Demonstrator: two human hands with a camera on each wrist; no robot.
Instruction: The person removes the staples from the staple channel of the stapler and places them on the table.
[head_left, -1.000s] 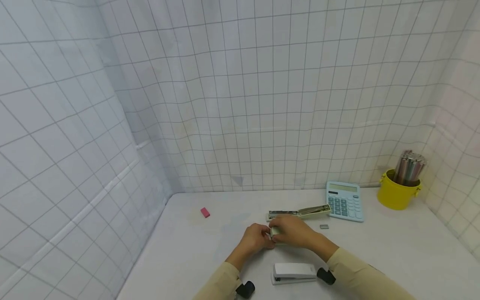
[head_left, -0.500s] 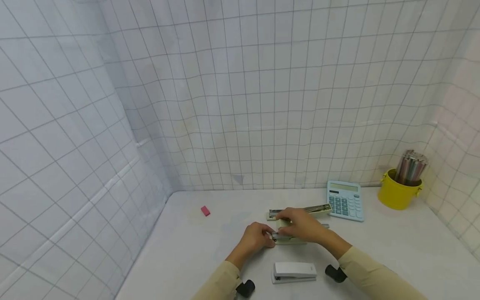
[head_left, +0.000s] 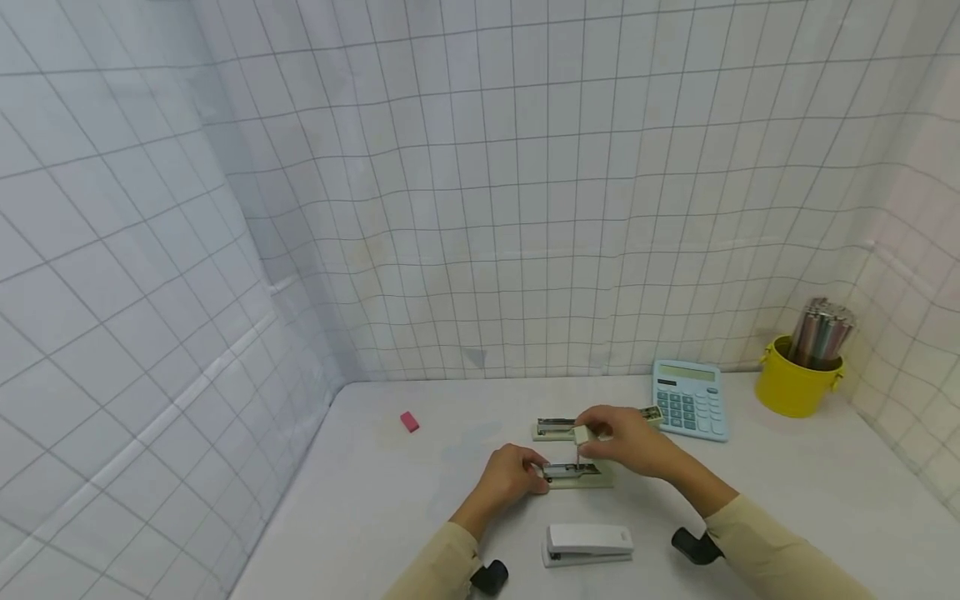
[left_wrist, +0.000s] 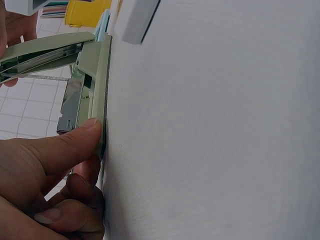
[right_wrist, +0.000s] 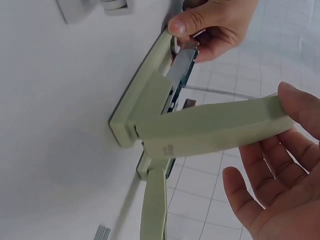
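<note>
A light green stapler point(right_wrist: 145, 105) stands on the white table with its top cover point(right_wrist: 210, 125) swung up from the base. My left hand point(head_left: 512, 472) pinches the front end of the base between thumb and fingers. My right hand point(head_left: 626, 437) holds the raised cover by its free end. Between cover and metal staple channel point(left_wrist: 72, 95) stretches a thin spring point(right_wrist: 220, 91). Just behind lies a second light green stapler point(head_left: 555, 431), opened out flat and partly hidden by my right hand. A white stapler point(head_left: 588, 542), closed, lies nearer me.
Toward the back right are a light blue calculator point(head_left: 690, 400) and a yellow bucket point(head_left: 795, 387) full of pencil-like sticks. A pink eraser-like block point(head_left: 408, 422) lies to the left. In the right wrist view, a small staple strip point(right_wrist: 102, 232) rests on the table.
My right hand has moved right and up, lifting the green stapler's cover away from its base and exposing the channel. The left hand stays at the base's front end.
</note>
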